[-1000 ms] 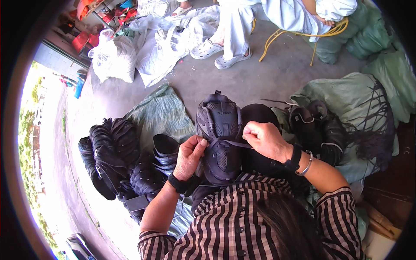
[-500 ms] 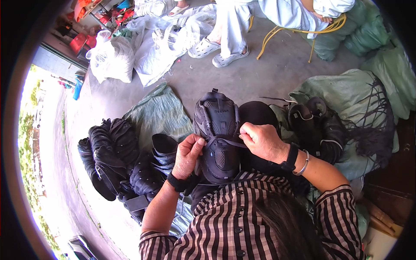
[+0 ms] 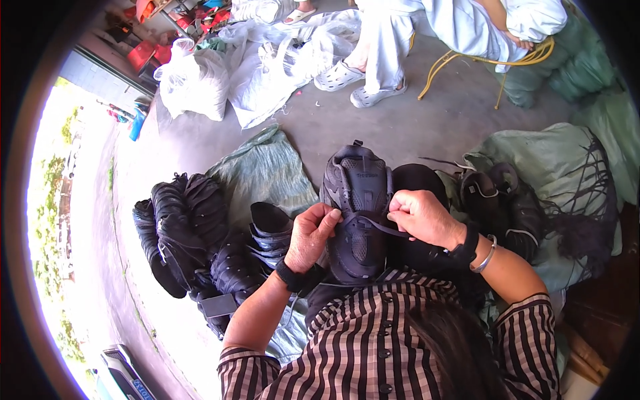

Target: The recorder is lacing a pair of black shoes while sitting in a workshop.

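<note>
A dark grey sneaker rests upright on my lap, its toe toward me and its opening away. Across its tongue runs a dark shoelace. At the shoe's left side my left hand is closed, thumb and forefinger pinching the lace. My right hand pinches the lace's other part just right of the shoe, fingers curled. Part of the lace is hidden under the fingers. A black rounded object sits right beside the sneaker, partly behind my right hand.
Stacked dark shoes lie to the left by a green woven sheet. More shoes and a sack with dark laces are at right. A seated person's clogs and white bags are beyond.
The whole view has shifted, so the sneaker and both hands appear farther right. Both hands keep their pinch on the lace, with little change relative to the shoe.
</note>
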Action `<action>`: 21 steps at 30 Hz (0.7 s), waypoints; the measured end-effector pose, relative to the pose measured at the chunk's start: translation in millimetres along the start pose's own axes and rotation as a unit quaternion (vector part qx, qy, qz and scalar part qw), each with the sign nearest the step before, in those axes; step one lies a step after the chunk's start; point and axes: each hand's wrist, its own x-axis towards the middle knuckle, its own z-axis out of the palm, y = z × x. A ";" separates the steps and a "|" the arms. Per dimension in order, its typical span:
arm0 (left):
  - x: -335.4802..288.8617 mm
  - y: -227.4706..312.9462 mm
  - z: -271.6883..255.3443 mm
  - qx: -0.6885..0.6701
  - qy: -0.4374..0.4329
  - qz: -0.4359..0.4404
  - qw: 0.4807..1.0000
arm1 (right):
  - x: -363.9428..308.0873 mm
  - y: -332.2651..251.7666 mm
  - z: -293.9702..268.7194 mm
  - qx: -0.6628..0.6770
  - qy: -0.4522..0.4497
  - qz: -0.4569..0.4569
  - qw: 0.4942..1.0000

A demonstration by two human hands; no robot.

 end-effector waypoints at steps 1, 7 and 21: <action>-0.1 -0.3 1.9 0.000 0.001 0.000 1.000 | 0.7 1.5 1.0 0.000 -0.001 -0.001 1.000; 4.6 1.5 -1.6 0.010 0.004 0.009 1.000 | 3.9 1.1 0.7 -0.062 -0.003 -0.023 0.998; 33.2 87.0 -3.8 0.580 -0.086 0.350 0.731 | 0.7 -12.2 -9.8 -0.418 0.117 -0.311 0.846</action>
